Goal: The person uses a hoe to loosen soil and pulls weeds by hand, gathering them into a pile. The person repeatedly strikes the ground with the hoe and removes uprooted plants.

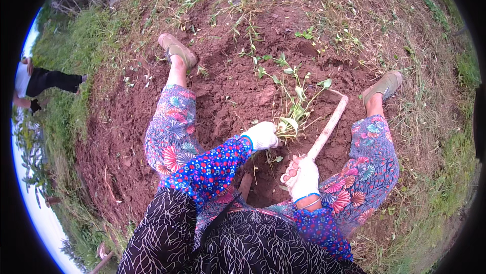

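My left hand, in a white knit glove, grips a bunch of leafy green stems by their lower ends. The stems fan out over the loose reddish soil. A similar glove, with bare fingertips showing, covers my right hand. It is closed around the pale wooden handle of a hand tool, which slants up and to the right. A thin part, perhaps a metal blade, extends left from the handle's far end; its shape is hard to make out. Below my hands is a shaded hollow in the soil.
My shoes rest on the ground either side of the dug soil. A piece of wood stands close to my lap. Dry cut grass covers the right side. At the far left is another person, beside green weeds.
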`<state>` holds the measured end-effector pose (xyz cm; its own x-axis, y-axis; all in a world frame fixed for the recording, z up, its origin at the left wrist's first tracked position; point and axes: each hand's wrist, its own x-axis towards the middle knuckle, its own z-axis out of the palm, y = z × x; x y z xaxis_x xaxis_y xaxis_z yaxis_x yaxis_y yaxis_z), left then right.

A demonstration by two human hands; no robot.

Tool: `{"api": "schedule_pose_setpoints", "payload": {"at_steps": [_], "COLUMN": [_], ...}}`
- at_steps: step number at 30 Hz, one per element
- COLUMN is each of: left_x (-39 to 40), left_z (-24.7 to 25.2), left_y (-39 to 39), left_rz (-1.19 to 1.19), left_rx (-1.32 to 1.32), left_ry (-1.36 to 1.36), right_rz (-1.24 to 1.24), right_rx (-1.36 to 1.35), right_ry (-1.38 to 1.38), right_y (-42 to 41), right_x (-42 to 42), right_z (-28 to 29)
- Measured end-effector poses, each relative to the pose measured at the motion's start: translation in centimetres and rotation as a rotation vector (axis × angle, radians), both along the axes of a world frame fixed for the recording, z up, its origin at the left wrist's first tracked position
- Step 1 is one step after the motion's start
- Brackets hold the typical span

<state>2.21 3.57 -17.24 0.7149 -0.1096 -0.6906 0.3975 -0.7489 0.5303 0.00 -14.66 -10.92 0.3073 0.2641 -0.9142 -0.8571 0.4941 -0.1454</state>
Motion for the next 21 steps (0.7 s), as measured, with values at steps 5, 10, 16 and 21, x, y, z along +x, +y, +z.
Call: {"api": "schedule_pose_setpoints", "payload": {"at_steps": [5,10,16,21], "left_x": [-1.6,4.1,13.0,15.4], "left_z": [3.5,0.1,-8.5,-13.2], "left_y": [3.7,11.8,18.1,18.6], "left_rz": [-0.071,0.037,0.265,0.488], "left_rx": [0.113,0.490,0.678,0.732], "left_ry": [0.085,-0.394,-0.458,-0.305], "right_rz": [-0.001,-0.012,0.007,0.035], "right_rx": [0.001,0.030,-0.006,-0.057], "right_ry": [0.000,0.048,0.133,0.206], "right_y": [0.3,0.1,1.3,2.5], "right_x": [0.6,0.4,0.2,0.9], "right_z": [1.0,0.9,1.2,1.9]}}
